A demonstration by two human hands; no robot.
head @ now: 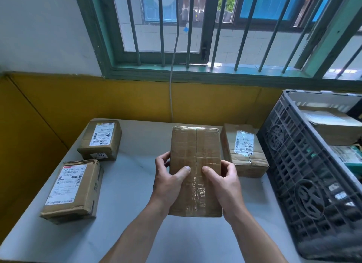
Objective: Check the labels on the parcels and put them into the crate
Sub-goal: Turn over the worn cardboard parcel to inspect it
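Bearing three parcels [72, 190], pale table [129, 186] (barred window [195, 37] behind).

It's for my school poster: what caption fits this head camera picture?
Left hand and right hand hold a taped parcel over the table, beside the dark crate.

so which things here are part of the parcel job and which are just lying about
Part of the job: taped parcel, held by left hand and right hand; black crate; parcels inside it; far-left parcel; near-left parcel; parcel beside the crate.

Just there: white cable on the wall; barred window; table.
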